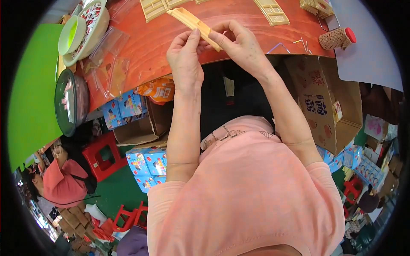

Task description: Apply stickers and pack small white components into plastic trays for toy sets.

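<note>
Both my hands hold a pale yellow plastic tray (190,20) with compartments, tilted above the front edge of the red-brown table (145,55). My left hand (185,53) grips its near left side, thumb on top. At its near right end my right hand (241,47) is closed, thumb pressed near the rim and fingers curled behind; some fingertips are hidden. Similar yellow trays lie farther back: one tray (154,8) just beyond my left hand, another tray (273,12) to the right, and a stack of trays (316,6) at the far right.
On the left stand a bowl of small packets (92,25), a smaller pale bowl (71,36) and clear plastic cases (106,47). A red-lidded jar (337,38) and thin sticks (304,44) are at the right. An open carton (316,102) sits below. Another person (64,183) is at lower left.
</note>
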A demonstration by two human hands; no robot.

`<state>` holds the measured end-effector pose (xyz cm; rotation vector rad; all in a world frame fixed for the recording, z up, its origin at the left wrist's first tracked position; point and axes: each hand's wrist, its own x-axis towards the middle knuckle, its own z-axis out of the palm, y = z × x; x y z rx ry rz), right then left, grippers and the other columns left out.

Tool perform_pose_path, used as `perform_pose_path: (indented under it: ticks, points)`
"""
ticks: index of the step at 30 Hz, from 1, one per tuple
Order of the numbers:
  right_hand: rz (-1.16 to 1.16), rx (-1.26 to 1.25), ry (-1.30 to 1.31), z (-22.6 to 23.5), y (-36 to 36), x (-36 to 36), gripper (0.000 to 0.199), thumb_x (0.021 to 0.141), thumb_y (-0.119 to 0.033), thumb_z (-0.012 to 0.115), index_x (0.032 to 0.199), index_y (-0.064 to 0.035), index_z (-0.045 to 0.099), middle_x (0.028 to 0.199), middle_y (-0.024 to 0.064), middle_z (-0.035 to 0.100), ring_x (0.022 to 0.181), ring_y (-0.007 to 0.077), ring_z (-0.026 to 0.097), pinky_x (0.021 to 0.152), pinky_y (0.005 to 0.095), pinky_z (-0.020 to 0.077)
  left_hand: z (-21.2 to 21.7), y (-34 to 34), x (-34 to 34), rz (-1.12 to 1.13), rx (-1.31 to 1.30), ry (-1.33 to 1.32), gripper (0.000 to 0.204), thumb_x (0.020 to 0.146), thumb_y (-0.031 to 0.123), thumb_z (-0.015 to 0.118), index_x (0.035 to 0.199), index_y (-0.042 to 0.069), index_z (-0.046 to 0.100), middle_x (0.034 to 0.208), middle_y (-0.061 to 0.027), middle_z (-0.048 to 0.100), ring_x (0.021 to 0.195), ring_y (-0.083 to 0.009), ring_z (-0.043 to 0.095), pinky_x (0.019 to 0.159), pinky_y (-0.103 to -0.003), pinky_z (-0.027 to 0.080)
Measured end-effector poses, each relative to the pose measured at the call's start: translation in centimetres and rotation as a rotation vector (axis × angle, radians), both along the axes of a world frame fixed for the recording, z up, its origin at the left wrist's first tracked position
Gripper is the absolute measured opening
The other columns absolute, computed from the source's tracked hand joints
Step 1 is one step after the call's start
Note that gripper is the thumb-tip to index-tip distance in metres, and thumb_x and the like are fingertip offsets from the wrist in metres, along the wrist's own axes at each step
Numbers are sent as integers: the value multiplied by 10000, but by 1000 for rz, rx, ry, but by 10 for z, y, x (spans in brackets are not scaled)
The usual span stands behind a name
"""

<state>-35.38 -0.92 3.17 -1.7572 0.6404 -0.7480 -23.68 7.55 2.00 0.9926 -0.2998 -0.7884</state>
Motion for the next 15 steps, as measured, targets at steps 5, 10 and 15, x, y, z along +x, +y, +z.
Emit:
perform_pose_path:
  ticks: [5, 10, 15]
  points:
    - [29, -160, 263, 1, -4, -10, 216, 909, -200, 703, 971, 6, 683, 840, 30, 654, 768, 86, 595, 687, 249, 480, -15, 0, -5, -36, -66, 163, 167, 946, 125, 663, 1008, -28, 635, 868, -86, 682, 737, -151, 654, 706, -278, 560]
    - [-10, -31, 78, -6, -8, -13, 221, 904, -196, 704, 929, 23, 689, 807, 43, 648, 743, 91, 599, 676, 256, 483, -18, 2, -12, -105, -28, 110, 190, 942, 109, 666, 1049, -48, 650, 931, -117, 704, 802, -189, 694, 759, -299, 583]
    - [-34, -102, 118, -15, -7, -7, 219, 910, -183, 695, 934, 35, 684, 824, 59, 653, 739, 96, 605, 663, 269, 495, -17, 6, -14, -121, -2, 54, 181, 940, 91, 663, 1033, -65, 661, 947, -141, 713, 812, -203, 709, 775, -306, 588]
